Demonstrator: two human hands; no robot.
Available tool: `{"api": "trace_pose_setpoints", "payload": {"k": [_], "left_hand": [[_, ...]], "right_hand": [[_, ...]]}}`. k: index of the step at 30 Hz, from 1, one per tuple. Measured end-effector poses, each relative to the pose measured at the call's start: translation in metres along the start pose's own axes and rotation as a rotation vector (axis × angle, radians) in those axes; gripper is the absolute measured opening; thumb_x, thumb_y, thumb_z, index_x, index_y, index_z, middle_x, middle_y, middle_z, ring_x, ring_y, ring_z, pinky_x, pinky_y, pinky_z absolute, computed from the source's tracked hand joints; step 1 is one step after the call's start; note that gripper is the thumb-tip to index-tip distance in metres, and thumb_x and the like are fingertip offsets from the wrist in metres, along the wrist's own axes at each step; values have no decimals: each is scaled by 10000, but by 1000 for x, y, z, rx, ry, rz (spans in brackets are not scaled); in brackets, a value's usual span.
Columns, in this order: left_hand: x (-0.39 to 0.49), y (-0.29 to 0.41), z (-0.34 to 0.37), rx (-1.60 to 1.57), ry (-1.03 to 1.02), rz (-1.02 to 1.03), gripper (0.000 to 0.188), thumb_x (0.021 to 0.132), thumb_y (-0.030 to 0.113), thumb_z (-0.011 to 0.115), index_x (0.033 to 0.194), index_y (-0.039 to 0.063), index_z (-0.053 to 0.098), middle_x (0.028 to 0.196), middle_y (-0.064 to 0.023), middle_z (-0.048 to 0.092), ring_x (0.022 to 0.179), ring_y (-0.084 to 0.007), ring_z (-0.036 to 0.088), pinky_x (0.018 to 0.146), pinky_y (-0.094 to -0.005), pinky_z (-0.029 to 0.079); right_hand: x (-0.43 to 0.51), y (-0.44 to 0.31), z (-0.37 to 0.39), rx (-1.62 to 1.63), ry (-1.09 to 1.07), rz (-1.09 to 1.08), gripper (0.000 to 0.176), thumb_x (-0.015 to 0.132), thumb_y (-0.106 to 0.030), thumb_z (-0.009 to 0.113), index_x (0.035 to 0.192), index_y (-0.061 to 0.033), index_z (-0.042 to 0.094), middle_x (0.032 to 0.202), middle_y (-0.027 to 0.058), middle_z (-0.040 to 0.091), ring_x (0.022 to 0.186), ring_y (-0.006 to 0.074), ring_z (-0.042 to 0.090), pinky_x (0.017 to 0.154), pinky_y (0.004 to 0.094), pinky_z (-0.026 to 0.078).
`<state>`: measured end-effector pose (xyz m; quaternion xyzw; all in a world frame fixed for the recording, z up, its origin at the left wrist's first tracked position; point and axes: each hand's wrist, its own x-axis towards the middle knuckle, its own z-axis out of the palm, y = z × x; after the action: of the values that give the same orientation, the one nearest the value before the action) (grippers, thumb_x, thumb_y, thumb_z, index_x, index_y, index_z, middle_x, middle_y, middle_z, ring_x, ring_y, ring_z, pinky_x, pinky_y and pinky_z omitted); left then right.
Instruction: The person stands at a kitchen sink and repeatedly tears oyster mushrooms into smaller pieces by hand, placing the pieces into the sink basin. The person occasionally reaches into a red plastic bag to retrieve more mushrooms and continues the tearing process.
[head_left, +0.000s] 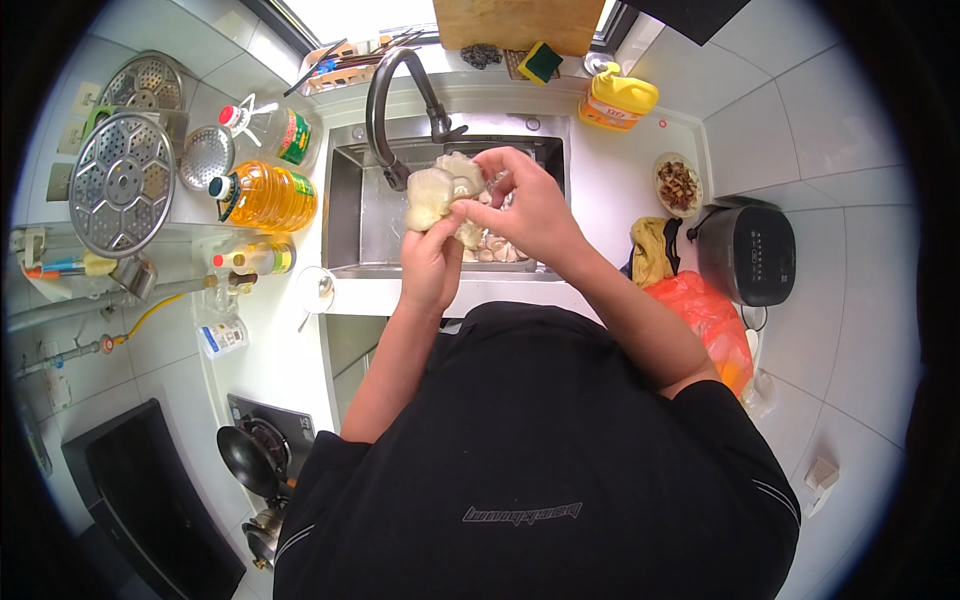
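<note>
A pale cluster of oyster mushrooms (431, 196) is held up over the stainless steel sink (364, 225). My left hand (433, 259) grips it from below, thumb and fingers closed on its base. My right hand (525, 206) is at the cluster's right side, its thumb touching the mushroom near my left fingertips and its forefinger curled near the upper cap. Under my right hand, more mushroom pieces (499, 249) lie in the right part of the sink, partly hidden by that hand. A dark gooseneck faucet (377, 112) arches over the sink, its spout end just left of the cluster.
Left of the sink stand an oil bottle (274, 196), a clear jug (277, 135) and a small bowl (315, 290). To the right are a yellow detergent bottle (619, 97), a plate of chopped food (679, 186), a red plastic bag (697, 315) and a dark appliance (742, 255).
</note>
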<state>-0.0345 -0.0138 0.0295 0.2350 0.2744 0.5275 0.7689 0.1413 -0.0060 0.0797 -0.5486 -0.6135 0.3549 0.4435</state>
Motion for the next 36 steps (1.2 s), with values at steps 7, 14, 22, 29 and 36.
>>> {"api": "trace_pose_setpoints", "payload": {"k": [7, 14, 22, 29, 36], "left_hand": [[-2, -12, 7, 123, 114, 95, 437, 1032, -12, 616, 1458, 1, 522, 1404, -121, 619, 1303, -219, 610, 1121, -389, 480], [-3, -17, 12, 80, 198, 137, 461, 1030, -24, 615, 1469, 12, 482, 1382, -122, 610, 1238, -208, 640, 1067, -362, 515], [0, -18, 3, -50, 285, 157, 426, 1024, -14, 594, 1445, 4, 527, 1358, -125, 636, 1217, -228, 654, 1037, -391, 551], [1, -15, -6, -124, 240, 74, 430, 1018, -10, 613, 1439, 10, 525, 1349, -114, 637, 1222, -236, 661, 1042, -404, 574], [3, -13, -9, -30, 263, 26, 404, 1024, -2, 627, 1419, 4, 541, 1337, -110, 648, 1224, -220, 662, 1049, -381, 567]], "right_hand": [[-6, -1, -5, 70, -14, 142, 600, 858, -177, 860, 1374, -4, 608, 963, 59, 748, 773, 95, 604, 759, 274, 535], [-10, 14, -1, 117, 44, 169, 650, 863, -153, 851, 1428, 23, 583, 929, 89, 765, 774, 110, 687, 724, 294, 569], [-18, 20, -10, 424, 204, 26, 470, 960, -33, 785, 1396, 0, 613, 1048, 40, 739, 902, 71, 693, 773, 211, 545], [-3, 67, -19, 213, 17, 195, 294, 1002, -106, 747, 1271, 8, 716, 1071, 40, 761, 947, 86, 705, 870, 250, 565], [1, 61, -10, -139, -71, 0, 375, 969, -199, 782, 1282, -1, 724, 1153, 107, 768, 1003, 171, 741, 896, 334, 590]]}}
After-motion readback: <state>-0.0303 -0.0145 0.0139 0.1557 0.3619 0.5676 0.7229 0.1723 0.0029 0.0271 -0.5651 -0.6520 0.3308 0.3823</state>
